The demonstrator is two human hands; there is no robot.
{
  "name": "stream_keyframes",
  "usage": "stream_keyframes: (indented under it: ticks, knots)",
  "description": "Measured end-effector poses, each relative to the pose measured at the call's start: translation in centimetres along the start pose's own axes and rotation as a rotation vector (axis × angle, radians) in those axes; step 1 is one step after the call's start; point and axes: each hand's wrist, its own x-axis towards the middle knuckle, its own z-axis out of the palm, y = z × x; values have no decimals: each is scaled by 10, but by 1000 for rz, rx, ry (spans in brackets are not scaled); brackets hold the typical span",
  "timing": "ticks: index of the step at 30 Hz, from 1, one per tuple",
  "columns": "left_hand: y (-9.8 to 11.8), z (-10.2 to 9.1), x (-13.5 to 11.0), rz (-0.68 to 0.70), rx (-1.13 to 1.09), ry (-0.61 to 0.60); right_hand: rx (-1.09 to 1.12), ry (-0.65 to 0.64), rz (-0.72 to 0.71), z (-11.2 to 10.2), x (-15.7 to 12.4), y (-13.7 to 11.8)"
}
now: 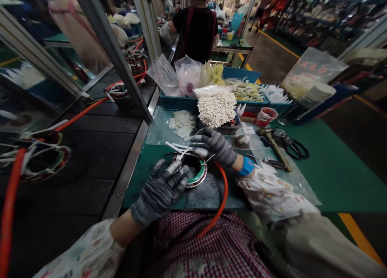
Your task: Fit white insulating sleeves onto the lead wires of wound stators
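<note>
A round wound coil (195, 171) with green and copper windings, white sleeved leads and an orange cable (223, 197) lies on the green bench (332, 173) in front of me. My left hand (160, 191), in a grey glove, rests on the coil's near left rim with its fingers curled onto it. My right hand (216, 145), also gloved and with a blue wristband, reaches over the coil's far rim, its fingers pinching at the white leads there.
A bag of small white pieces (216, 106) and blue trays (242, 88) of yellow and white sleeves stand behind the coil. A hammer (276, 149) and scissors (292, 145) lie to the right. More coils (42, 157) ride the dark conveyor on the left. Another person (196, 24) works ahead.
</note>
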Motion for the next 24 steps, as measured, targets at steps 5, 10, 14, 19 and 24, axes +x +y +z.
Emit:
stream_keyframes:
  ticks: [5,10,14,19,24]
  knots:
    - [-5,12,9,-53,-134,34,-460,285,138,-29,27,-1]
    - [5,25,10,-146,-155,124,-553,225,185,-23,75,14]
    - [25,35,9,-276,-143,213,-570,232,257,-20,76,12]
    - [27,41,9,-254,-179,248,-121,267,86,-32,49,-7]
    - [20,40,6,-232,-225,171,263,600,171,-58,1,-59]
